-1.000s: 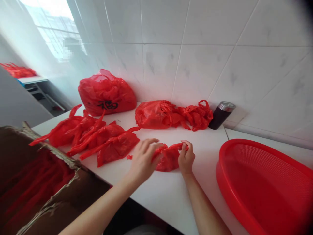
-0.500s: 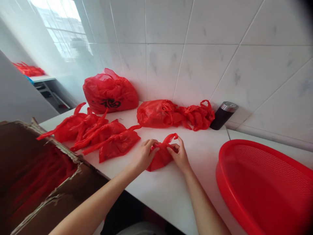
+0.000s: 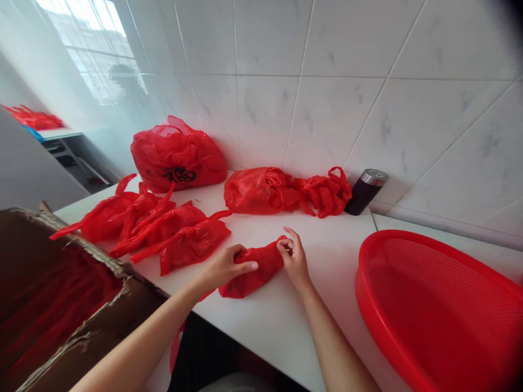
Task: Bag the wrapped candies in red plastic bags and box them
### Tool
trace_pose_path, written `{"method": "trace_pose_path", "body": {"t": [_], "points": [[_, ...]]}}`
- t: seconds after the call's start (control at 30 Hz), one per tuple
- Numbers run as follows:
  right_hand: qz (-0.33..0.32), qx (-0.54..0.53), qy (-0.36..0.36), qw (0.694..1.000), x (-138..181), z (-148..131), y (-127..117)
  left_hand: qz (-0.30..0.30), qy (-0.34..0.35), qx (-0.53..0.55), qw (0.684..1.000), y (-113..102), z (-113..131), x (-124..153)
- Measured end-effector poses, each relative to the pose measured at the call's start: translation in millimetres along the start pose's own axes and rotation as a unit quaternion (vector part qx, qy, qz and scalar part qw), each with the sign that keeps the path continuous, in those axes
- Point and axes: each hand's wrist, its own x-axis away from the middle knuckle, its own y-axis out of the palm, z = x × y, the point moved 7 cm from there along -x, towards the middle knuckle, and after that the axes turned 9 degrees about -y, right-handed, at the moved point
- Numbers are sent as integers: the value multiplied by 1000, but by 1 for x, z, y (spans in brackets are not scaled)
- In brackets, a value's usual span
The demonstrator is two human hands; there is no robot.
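Observation:
A small red plastic bag [image 3: 253, 269] lies on the white counter [image 3: 278, 321] in front of me, stretched out flat between my hands. My left hand [image 3: 223, 267] grips its left end, fingers curled round it. My right hand [image 3: 292, 257] pinches the bag's right end between thumb and fingers. To the left lies a row of several tied red bags [image 3: 155, 228].
A large full red bag [image 3: 177, 155] and a crumpled heap of red bags [image 3: 286, 190] sit against the tiled wall. A dark tumbler [image 3: 363, 190] leans beside them. A red basket [image 3: 441, 310] fills the right; an open cardboard box [image 3: 61, 305] stands at the left.
The bag's handles were held bunched upward half a second ago. Now my hands have drawn apart and the bag lies pulled out lengthwise, lower on the counter.

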Motion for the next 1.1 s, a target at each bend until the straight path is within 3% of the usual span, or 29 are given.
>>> {"method": "trace_pose_path", "body": {"t": [0.17,0.3,0.43,0.6,0.8,0.97,1.1], "points": [[-44,-19,-26,999,3,-11,12,6,-35,1,999,-10,-15,3],[-43,-31,-25,998,4,-14,14,12,-33,-33,999,-10,-19,5],[-32,-45,-10,998,3,-10,11,105,-30,-52,993,-26,-20,12],[84,-22,64,994,-2,17,-18,220,-60,-107,968,-63,-40,25],[96,9,86,992,0,31,-25,260,-108,-205,937,-91,-59,28],[67,37,78,994,0,35,-18,269,-2,-261,927,-71,-27,43],[52,57,76,994,4,13,-10,227,160,-217,936,-22,15,63]]}}
